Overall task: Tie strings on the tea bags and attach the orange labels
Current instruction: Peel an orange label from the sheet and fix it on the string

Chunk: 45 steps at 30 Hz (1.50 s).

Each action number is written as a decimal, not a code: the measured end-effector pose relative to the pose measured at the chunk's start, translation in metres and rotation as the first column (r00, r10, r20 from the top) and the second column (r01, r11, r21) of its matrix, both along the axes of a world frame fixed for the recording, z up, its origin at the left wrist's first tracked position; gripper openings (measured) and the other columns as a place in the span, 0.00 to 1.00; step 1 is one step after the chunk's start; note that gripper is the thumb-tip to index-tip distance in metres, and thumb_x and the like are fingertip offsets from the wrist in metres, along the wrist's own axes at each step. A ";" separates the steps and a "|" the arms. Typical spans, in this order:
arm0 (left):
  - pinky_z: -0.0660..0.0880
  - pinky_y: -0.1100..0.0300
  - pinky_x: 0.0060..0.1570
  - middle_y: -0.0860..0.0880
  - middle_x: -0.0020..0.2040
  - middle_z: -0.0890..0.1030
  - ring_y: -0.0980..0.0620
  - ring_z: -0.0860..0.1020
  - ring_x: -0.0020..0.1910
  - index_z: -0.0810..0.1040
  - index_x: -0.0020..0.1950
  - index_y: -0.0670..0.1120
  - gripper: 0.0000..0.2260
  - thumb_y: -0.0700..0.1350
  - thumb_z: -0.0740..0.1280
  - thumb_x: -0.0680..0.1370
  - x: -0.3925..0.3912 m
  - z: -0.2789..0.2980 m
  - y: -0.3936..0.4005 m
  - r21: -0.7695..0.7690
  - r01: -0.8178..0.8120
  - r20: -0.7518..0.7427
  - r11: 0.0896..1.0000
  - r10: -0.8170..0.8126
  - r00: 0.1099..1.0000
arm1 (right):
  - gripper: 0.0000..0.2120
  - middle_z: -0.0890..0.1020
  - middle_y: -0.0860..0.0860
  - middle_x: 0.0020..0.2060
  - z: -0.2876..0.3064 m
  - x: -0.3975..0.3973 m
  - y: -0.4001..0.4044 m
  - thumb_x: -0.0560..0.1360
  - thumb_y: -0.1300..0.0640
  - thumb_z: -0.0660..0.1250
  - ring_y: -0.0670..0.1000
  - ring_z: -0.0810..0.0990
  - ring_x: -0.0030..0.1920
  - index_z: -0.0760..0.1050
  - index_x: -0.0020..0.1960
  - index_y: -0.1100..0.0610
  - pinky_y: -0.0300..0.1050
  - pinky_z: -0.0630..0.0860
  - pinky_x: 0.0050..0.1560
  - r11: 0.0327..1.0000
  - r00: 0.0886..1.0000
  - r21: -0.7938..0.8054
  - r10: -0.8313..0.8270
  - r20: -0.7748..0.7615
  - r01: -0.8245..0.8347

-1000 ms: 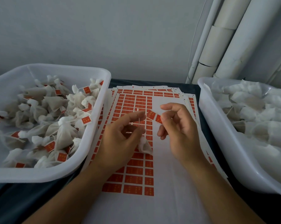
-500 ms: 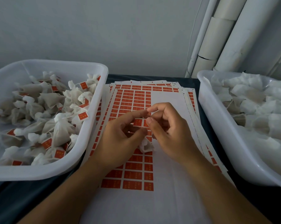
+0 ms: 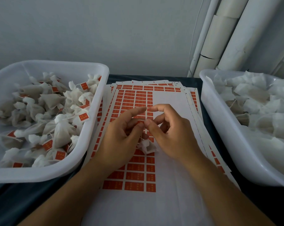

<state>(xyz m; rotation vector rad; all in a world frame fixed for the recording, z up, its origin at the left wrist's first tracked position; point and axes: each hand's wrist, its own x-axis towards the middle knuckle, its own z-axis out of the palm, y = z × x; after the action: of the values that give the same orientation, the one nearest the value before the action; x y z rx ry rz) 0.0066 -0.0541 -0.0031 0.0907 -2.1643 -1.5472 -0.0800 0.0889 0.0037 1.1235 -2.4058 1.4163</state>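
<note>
A small white tea bag [image 3: 147, 146] lies on the stack of orange label sheets [image 3: 134, 175], just under my fingertips. My left hand [image 3: 121, 137] holds its thin string between thumb and curled fingers, index finger stretched out. My right hand [image 3: 169, 136] meets it tip to tip, thumb and finger pinching an orange label [image 3: 140, 122] at the string. The string itself is mostly hidden by my fingers.
A white tub [image 3: 69, 170] on the left holds several tied tea bags with orange labels [image 3: 61, 134]. A second white tub [image 3: 219, 128] on the right holds several unlabelled bags [image 3: 252, 101]. White pipes [image 3: 219, 38] stand against the wall at the back right.
My right hand moved left with the label until its fingertips met my left hand's. The tea bag sank from hanging to resting on the sheet. The view tilted slightly.
</note>
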 end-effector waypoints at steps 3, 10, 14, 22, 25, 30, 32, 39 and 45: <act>0.84 0.59 0.43 0.51 0.41 0.85 0.49 0.86 0.41 0.73 0.72 0.52 0.17 0.39 0.63 0.84 0.001 0.002 0.001 0.007 0.002 -0.002 1.000 -0.002 1.000 | 0.20 0.77 0.31 0.44 0.002 -0.001 0.003 0.75 0.34 0.62 0.38 0.82 0.41 0.74 0.63 0.42 0.26 0.77 0.39 0.999 0.998 0.034 0.017 0.062 -0.019; 0.83 0.59 0.41 0.53 0.42 0.86 0.49 0.86 0.40 0.73 0.71 0.52 0.18 0.38 0.64 0.83 0.004 0.004 0.004 0.001 0.030 -0.002 1.000 -0.030 1.000 | 0.05 0.83 0.36 0.46 0.006 -0.005 0.003 0.80 0.51 0.70 0.44 0.83 0.49 0.78 0.50 0.40 0.39 0.83 0.44 0.984 0.954 -0.069 0.176 0.243 -0.164; 0.84 0.56 0.42 0.50 0.42 0.86 0.48 0.86 0.40 0.71 0.72 0.52 0.18 0.38 0.64 0.83 0.005 0.006 0.003 0.024 0.031 0.010 0.999 -0.032 0.999 | 0.06 0.81 0.36 0.47 0.004 -0.003 0.003 0.80 0.52 0.70 0.41 0.80 0.52 0.77 0.49 0.41 0.33 0.80 0.48 0.985 0.970 -0.075 0.165 0.180 -0.153; 0.78 0.66 0.31 0.57 0.46 0.83 0.54 0.83 0.34 0.69 0.72 0.56 0.25 0.40 0.72 0.79 0.004 0.007 0.011 0.017 0.000 0.058 1.000 -0.001 0.998 | 0.02 0.80 0.36 0.50 0.006 -0.001 0.001 0.80 0.48 0.67 0.39 0.79 0.55 0.76 0.52 0.44 0.28 0.76 0.53 0.992 0.987 -0.089 0.097 0.129 -0.086; 0.78 0.66 0.32 0.56 0.48 0.84 0.56 0.85 0.37 0.71 0.70 0.56 0.20 0.43 0.70 0.81 0.002 0.005 0.012 0.003 -0.001 0.132 1.000 0.001 0.991 | 0.02 0.81 0.35 0.49 0.007 0.000 0.002 0.81 0.48 0.67 0.38 0.80 0.55 0.76 0.53 0.43 0.28 0.77 0.52 0.989 0.988 -0.137 0.078 0.132 -0.060; 0.74 0.72 0.31 0.62 0.36 0.82 0.62 0.82 0.35 0.67 0.66 0.60 0.12 0.52 0.63 0.83 0.001 -0.001 0.013 -0.093 0.000 0.206 0.996 0.020 0.978 | 0.03 0.83 0.36 0.47 0.008 0.001 0.003 0.80 0.49 0.69 0.40 0.83 0.52 0.78 0.54 0.45 0.31 0.80 0.50 0.974 0.990 -0.223 0.009 0.138 0.022; 0.72 0.74 0.32 0.64 0.36 0.80 0.64 0.81 0.37 0.71 0.68 0.56 0.14 0.55 0.60 0.83 -0.001 -0.004 0.013 -0.164 -0.020 0.201 0.986 0.054 0.978 | 0.05 0.84 0.38 0.46 0.009 0.002 0.003 0.79 0.50 0.70 0.42 0.84 0.50 0.79 0.55 0.46 0.34 0.81 0.50 0.958 0.986 -0.279 -0.024 0.163 0.070; 0.74 0.78 0.37 0.65 0.41 0.79 0.69 0.80 0.45 0.65 0.74 0.61 0.21 0.60 0.58 0.81 -0.001 -0.003 0.024 -0.274 -0.123 0.072 0.954 0.148 0.986 | 0.13 0.86 0.43 0.43 0.009 0.005 0.000 0.77 0.51 0.74 0.46 0.87 0.47 0.75 0.58 0.46 0.36 0.82 0.48 0.887 0.967 -0.429 -0.070 0.246 0.173; 0.71 0.80 0.37 0.64 0.43 0.75 0.67 0.77 0.48 0.64 0.60 0.68 0.13 0.60 0.63 0.78 -0.001 0.007 0.027 -0.327 -0.331 -0.125 0.885 0.307 0.943 | 0.11 0.86 0.42 0.43 0.009 0.006 -0.002 0.76 0.48 0.74 0.44 0.86 0.47 0.75 0.54 0.44 0.30 0.79 0.45 0.886 0.957 -0.422 -0.074 0.281 0.193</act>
<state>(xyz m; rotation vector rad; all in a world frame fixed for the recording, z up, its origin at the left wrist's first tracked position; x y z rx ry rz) 0.0057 -0.0266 0.0038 0.2610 -2.1975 -0.9612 -0.0745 0.0869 0.0124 0.6799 -2.0802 2.0309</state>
